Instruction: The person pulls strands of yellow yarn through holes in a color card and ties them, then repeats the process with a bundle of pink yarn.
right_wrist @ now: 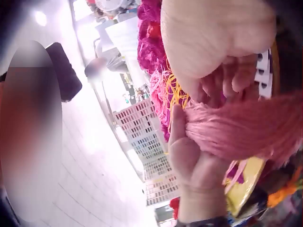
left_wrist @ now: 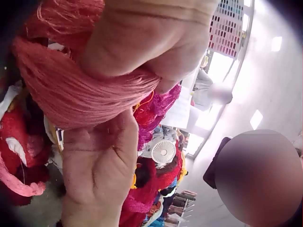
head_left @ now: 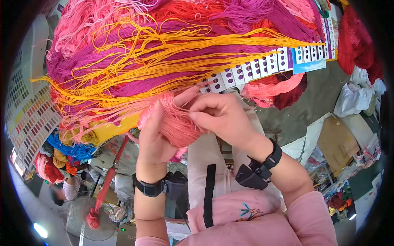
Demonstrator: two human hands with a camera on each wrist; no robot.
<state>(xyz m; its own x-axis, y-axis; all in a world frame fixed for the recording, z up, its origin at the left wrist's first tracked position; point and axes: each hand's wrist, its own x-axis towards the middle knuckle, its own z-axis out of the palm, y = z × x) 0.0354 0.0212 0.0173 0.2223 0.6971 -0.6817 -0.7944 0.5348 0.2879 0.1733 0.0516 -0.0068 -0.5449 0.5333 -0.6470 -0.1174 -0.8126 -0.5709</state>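
Observation:
A bundle of pink yarn [head_left: 180, 125] lies across the left hand [head_left: 154, 139], between its raised thumb and its fingers. At the bundle's right side, the right hand [head_left: 223, 119] pinches thin pink strands between thumb and fingertips, the other fingers curled. In the left wrist view, the left hand [left_wrist: 147, 40] is above the pink yarn [left_wrist: 90, 101] and the right hand [left_wrist: 99, 165] below it. The right wrist view has the right hand [right_wrist: 218, 42] over the pink yarn [right_wrist: 241, 127], and the left hand [right_wrist: 196, 165] holding it from beneath.
Yellow strands [head_left: 164, 76], purple yarn [head_left: 65, 67] and pink skeins [head_left: 86, 28] pile up beyond the hands. White cards with dark dots [head_left: 248, 71] line the edge nearby. A fan [head_left: 92, 217] stands at lower left; a plastic bag [head_left: 353, 98] lies at right.

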